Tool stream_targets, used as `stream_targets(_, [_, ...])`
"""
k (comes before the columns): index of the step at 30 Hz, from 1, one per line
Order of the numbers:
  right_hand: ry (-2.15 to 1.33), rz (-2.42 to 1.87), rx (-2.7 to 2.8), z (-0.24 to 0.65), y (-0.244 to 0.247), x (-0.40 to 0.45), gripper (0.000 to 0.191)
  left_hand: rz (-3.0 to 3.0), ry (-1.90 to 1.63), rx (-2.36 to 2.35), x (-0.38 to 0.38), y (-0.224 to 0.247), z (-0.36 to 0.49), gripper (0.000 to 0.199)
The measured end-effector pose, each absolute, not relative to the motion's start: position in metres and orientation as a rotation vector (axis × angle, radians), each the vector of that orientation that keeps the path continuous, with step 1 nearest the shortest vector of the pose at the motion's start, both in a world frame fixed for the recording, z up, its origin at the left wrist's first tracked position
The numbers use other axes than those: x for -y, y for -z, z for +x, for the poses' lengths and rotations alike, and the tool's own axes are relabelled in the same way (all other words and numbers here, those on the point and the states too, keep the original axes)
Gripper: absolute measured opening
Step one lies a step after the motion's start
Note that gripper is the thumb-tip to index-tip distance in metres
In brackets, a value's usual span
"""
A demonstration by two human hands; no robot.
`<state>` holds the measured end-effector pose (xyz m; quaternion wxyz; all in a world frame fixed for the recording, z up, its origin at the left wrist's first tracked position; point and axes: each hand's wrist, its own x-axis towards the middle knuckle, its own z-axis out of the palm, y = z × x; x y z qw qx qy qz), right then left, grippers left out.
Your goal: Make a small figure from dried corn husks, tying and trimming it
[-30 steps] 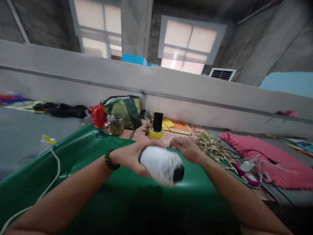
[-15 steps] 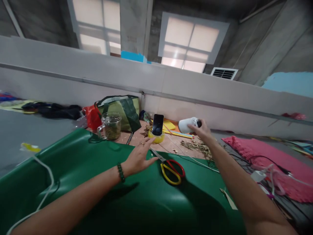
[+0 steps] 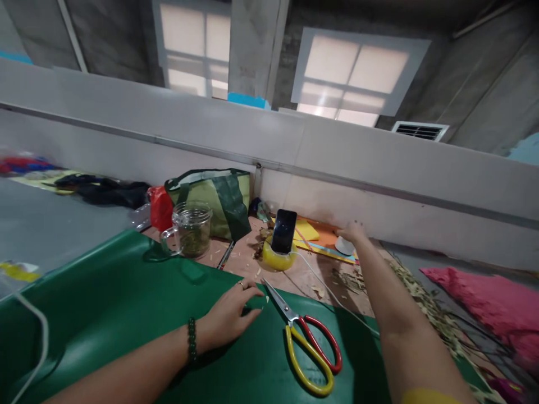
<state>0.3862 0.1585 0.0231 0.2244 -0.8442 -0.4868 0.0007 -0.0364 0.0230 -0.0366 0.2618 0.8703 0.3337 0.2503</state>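
My left hand (image 3: 231,315) rests on the green sheet (image 3: 236,370), fingers apart and holding nothing. Beside its fingertips lie scissors (image 3: 288,314) with one red and one yellow handle, their blades slightly apart. Far out near the back wall, my right hand (image 3: 354,231) is closed on a white bottle (image 3: 344,246). Only the bottle's pale rounded end shows below the hand; hand and wrist hide the rest. Just left of it are an orange sheet and yellow paper (image 3: 306,230).
A phone (image 3: 284,231) leans upright in a yellow tape roll (image 3: 278,259), with a white cable (image 3: 326,294) trailing right. A glass mug (image 3: 191,231) stands before a green bag (image 3: 210,196). Dry plant scraps (image 3: 351,280) and pink cloth (image 3: 475,297) lie to the right.
My right hand has carried the white bottle from a raised, tilted position down toward the orange sheet. My left hand has settled lower beside the scissors. The view has shifted and moved closer.
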Motion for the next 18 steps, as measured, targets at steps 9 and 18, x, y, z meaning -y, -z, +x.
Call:
stream_targets(9, [-0.728,-1.901,1.502,0.285,0.005,-0.198,0.049,2.273,-0.613,-0.916,-0.019,0.033,-0.035,0.024])
stream_targets(18, [-0.815,-1.766,1.614,0.266,-0.021,-0.169,0.043,2.286,-0.634,-0.902,-0.021,0.038,-0.032,0.023])
